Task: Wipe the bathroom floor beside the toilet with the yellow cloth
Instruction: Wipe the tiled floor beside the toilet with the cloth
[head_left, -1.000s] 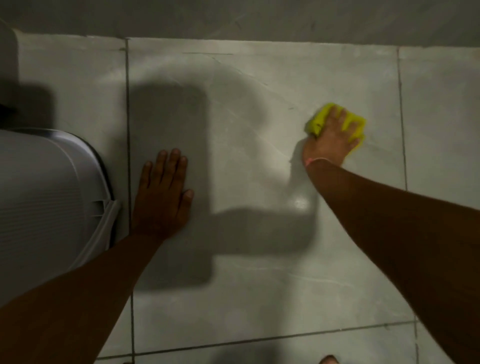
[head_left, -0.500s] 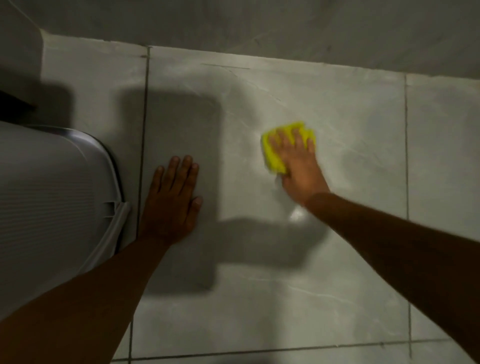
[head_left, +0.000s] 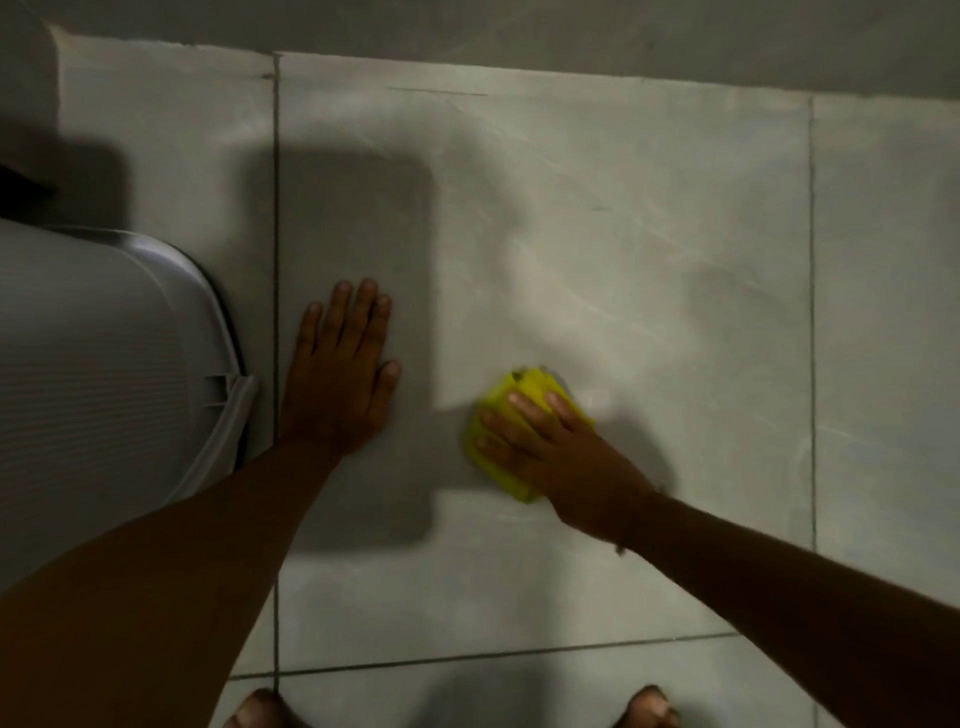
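Note:
The yellow cloth (head_left: 524, 395) is bunched on the grey tiled floor (head_left: 649, 260), near the middle of the view. My right hand (head_left: 550, 447) presses down on top of it, fingers spread over the cloth and pointing up-left. My left hand (head_left: 340, 374) lies flat on the floor with its fingers apart, holding nothing, just right of a grout line and close beside the toilet (head_left: 104, 374). The two hands are about a hand's width apart. Most of the cloth's near side is hidden under my right hand.
The white toilet fills the left edge, its curved lid rim close to my left hand. The wall base (head_left: 571, 36) runs across the top. My knees (head_left: 649, 706) show at the bottom edge. A dark shadow covers the tile around my left hand.
My right hand has swept the cloth from the far right of the tile leftward and then toward me, ending close to my left hand. My left hand has stayed planted.

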